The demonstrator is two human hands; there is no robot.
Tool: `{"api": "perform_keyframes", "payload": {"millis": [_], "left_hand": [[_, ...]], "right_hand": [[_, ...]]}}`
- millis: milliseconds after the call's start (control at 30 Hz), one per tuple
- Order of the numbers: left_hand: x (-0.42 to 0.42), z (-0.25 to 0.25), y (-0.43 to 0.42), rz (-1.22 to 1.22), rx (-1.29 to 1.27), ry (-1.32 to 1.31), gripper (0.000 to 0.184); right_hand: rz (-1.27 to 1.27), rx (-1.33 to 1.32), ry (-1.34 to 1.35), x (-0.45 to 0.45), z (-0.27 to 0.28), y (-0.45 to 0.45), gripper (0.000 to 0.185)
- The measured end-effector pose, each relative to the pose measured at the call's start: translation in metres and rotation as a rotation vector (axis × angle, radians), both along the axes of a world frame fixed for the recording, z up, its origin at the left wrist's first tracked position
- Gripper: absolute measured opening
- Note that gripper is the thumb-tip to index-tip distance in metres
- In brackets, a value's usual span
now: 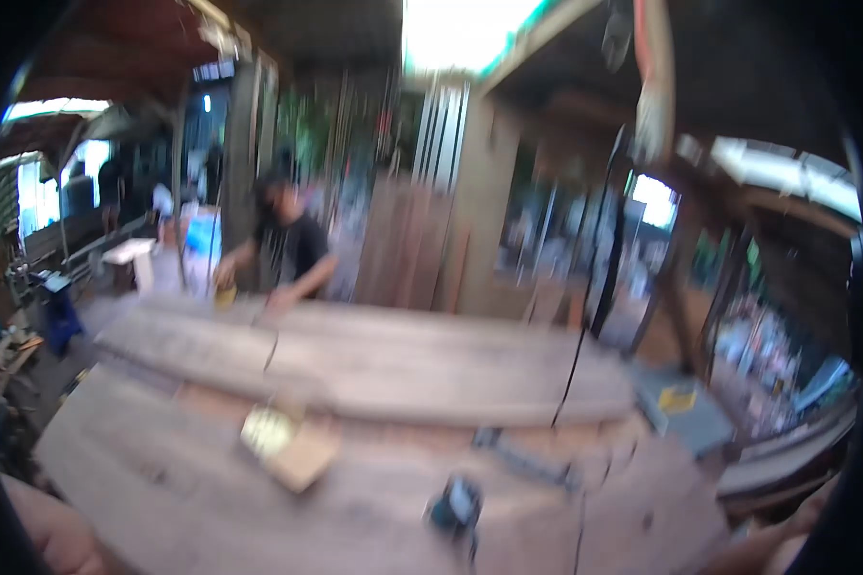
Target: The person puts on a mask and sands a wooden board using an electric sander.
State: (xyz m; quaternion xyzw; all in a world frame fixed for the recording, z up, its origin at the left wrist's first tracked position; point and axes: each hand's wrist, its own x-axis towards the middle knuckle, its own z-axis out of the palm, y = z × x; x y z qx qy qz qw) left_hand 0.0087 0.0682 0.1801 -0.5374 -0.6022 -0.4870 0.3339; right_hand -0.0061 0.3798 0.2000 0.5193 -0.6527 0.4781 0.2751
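My left hand (53, 532) shows in part at the lower left edge, beside the near wooden slab (163, 479). At the lower right edge is part of my right hand or forearm (781, 546), close to the slab's right end. Blur and the frame edge hide the fingers of both. On the near slab rests a dark teal tool with a cord (455, 508), its kind too smeared to tell. A long grey metal tool (527, 460) lies behind it. An open cardboard box (302, 455) with pale yellowish contents (267, 431) sits to the left.
A second long slab (384, 359) lies beyond the near one. Behind it a person in a dark shirt (297, 244) leans over, a hand near a yellow object (224, 295). A black cable (575, 374) hangs down across the slabs. A grey box (686, 412) stands at the right.
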Motion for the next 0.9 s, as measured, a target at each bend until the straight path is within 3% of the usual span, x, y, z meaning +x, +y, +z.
{"api": "perform_keyframes", "payload": {"millis": [200,433,700,800,900], "left_hand": [[0.004,0.024,0.018,0.056,0.064,0.173,0.026],[0.037,0.031,0.021,0.090,0.104,0.202,0.027],[0.045,0.048,0.005,0.232,0.178,0.334,0.030],[0.032,0.033,-0.017,0.427,0.236,0.347,0.031],[-0.024,-0.040,-0.078,1.038,0.152,0.045,0.028]], "right_hand": [[0.052,-0.130,0.224,0.023,0.004,0.023,0.016],[0.004,-0.199,0.264,0.055,0.011,0.025,0.017],[-0.098,-0.199,0.182,0.021,0.014,0.012,0.018],[-0.318,-0.105,0.053,-0.023,-0.004,-0.009,0.018],[-0.506,0.188,-0.149,-0.119,-0.076,-0.040,0.020]]}}
